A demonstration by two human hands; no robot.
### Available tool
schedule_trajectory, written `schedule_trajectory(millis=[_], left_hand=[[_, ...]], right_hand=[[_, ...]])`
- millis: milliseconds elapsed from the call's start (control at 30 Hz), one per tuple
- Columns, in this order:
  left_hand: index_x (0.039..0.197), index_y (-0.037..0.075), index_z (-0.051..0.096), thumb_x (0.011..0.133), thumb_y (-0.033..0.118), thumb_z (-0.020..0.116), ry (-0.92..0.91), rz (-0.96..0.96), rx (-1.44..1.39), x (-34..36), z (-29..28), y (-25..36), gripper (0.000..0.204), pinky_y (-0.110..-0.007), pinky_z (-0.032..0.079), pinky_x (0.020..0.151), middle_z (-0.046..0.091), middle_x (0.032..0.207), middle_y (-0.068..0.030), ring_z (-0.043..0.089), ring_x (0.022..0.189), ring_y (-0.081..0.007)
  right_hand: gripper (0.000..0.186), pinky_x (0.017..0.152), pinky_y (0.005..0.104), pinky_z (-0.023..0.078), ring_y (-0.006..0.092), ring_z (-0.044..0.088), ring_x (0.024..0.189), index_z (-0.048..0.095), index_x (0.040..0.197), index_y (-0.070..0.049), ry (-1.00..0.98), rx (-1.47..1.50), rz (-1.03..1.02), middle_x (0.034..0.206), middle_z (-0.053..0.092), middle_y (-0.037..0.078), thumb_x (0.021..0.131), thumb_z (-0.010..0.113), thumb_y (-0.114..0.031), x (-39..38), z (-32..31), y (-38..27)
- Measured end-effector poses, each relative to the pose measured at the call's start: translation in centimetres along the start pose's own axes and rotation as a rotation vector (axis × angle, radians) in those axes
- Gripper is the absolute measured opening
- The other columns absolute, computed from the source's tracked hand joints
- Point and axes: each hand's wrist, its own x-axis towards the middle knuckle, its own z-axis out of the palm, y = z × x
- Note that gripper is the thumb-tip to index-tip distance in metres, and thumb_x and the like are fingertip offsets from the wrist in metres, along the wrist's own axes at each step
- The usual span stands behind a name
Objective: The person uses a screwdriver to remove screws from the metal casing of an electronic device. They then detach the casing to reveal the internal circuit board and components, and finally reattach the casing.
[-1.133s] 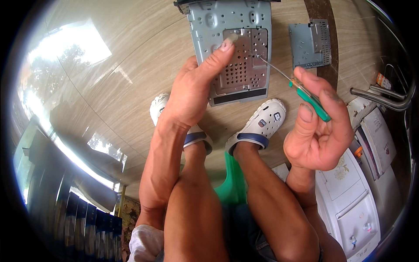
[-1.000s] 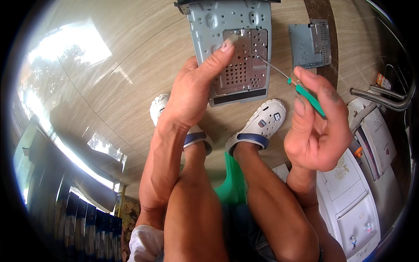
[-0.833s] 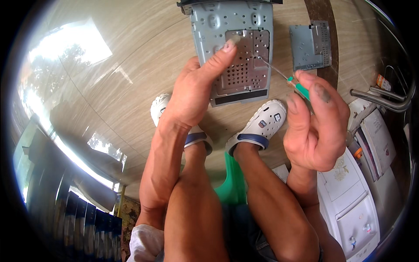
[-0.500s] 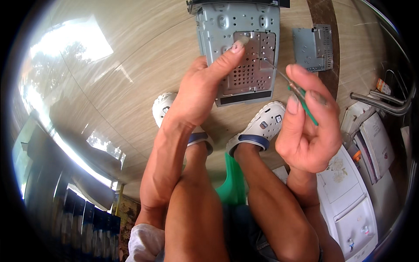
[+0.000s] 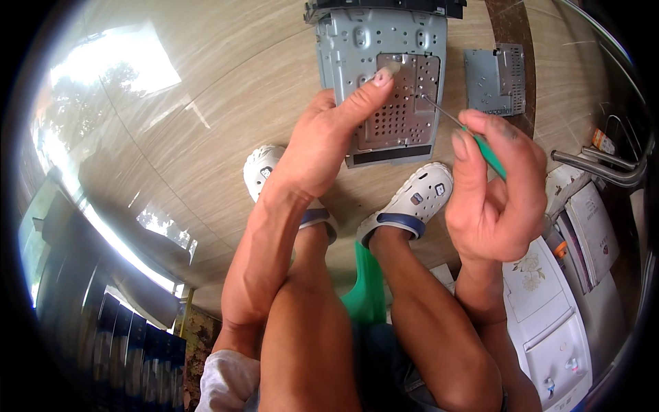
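A grey metal electronics unit (image 5: 343, 41) with a black front edge stands on the floor beyond my feet. On it sits a perforated metal plate (image 5: 391, 117). My left hand (image 5: 319, 147) grips the unit's left side, thumb pressed on the plate, its other fingers hidden beneath or behind the unit. Between the thumb and fingers of my right hand (image 5: 498, 182) is a screwdriver (image 5: 489, 152) with a green handle. Its thin shaft slants up and left, and the tip meets the plate near its right edge, at what looks like a screw.
To the right, a detached grey metal panel (image 5: 491, 82) lies on the tiled floor (image 5: 206, 82). White drawers (image 5: 542, 295) and a bent metal tube (image 5: 597, 163) stand at the right. My feet wear white clogs (image 5: 412, 199), with a green stool (image 5: 367, 288) under me.
The screwdriver's handle has turned in my right fingers, while its tip stays on the plate. The unit and both hands appear slightly further right in the view.
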Motion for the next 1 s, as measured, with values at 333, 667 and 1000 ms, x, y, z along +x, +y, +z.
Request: schedule_trajectory(millis=[333, 667, 1000], left_hand=[[0.129, -0.006, 0.059, 0.097, 0.038, 0.064, -0.028, 0.005, -0.044, -0.2, 0.1, 0.2, 0.055, -0.031, 0.051, 0.093, 0.068, 0.117, -0.0113, 0.065, 0.104, -0.0173], [0.128, -0.006, 0.060, 0.096, 0.039, 0.065, -0.044, 0.008, -0.051, 0.0, 0.0, 0.2, 0.055, -0.030, 0.052, 0.092, 0.068, 0.117, -0.0107, 0.065, 0.103, -0.0165], [0.133, -0.003, 0.053, 0.100, 0.034, 0.060, -0.043, 0.017, -0.051, 0.3, -0.2, -0.2, 0.050, -0.033, 0.055, 0.090, 0.066, 0.118, -0.0117, 0.067, 0.103, -0.0186]], right_hand=[[0.038, 0.086, 0.0375, 0.059, 0.0296, 0.066, 0.102, 0.046, 0.134, 0.009, -0.022, -0.025, 0.042, 0.115, 0.063, 0.027, 0.097, 0.054, 0.003, 0.6, -0.2, -0.1], [0.041, 0.083, 0.0361, 0.059, 0.0294, 0.068, 0.098, 0.050, 0.132, 0.011, 0.063, 0.131, -0.069, 0.113, 0.066, 0.026, 0.094, 0.062, 0.005, 0.9, 0.5, 0.9], [0.043, 0.086, 0.0364, 0.059, 0.0315, 0.070, 0.094, 0.047, 0.134, 0.010, 0.015, -0.068, -0.103, 0.109, 0.068, 0.024, 0.096, 0.063, -0.002, 1.6, 0.4, 1.7]])
